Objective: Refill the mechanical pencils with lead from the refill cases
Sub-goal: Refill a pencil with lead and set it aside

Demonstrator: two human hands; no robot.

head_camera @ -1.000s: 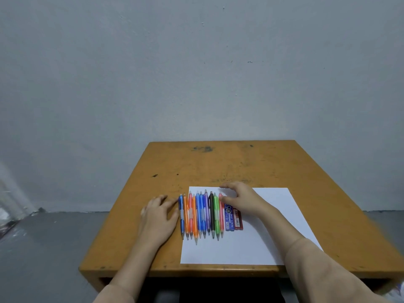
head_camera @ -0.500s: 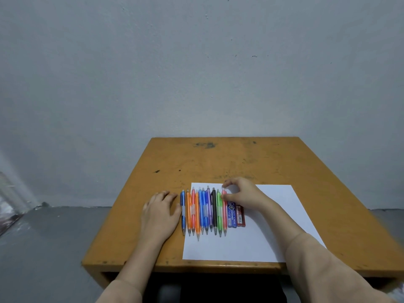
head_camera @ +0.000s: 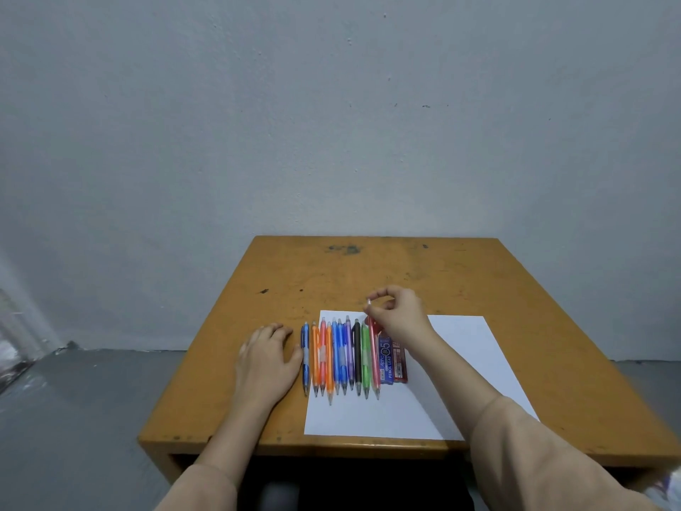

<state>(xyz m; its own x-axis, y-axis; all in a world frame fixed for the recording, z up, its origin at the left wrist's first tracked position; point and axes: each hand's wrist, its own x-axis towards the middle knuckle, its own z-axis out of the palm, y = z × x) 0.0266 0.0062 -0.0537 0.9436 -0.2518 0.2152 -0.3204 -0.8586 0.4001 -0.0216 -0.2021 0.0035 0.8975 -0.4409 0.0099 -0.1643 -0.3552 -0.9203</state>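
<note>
Several mechanical pencils (head_camera: 341, 357) in blue, orange, purple, black and green lie side by side on a white sheet of paper (head_camera: 457, 366). My right hand (head_camera: 400, 311) pinches the top end of the pink pencil (head_camera: 374, 354) at the row's right end and tilts that end up off the paper. A blue refill case (head_camera: 385, 359) and a red refill case (head_camera: 399, 361) lie just right of the pink pencil. My left hand (head_camera: 267, 357) rests flat on the table, its thumb beside the leftmost blue pencil.
The worn yellow-brown wooden table (head_camera: 405, 274) stands against a grey wall (head_camera: 331, 123). Grey floor (head_camera: 73, 418) shows on the left. The paper's right half is bare. My sleeves cover the table's near edge.
My right hand has lifted from the row and raised the pink pencil's top end. My left hand has stayed beside the blue pencil.
</note>
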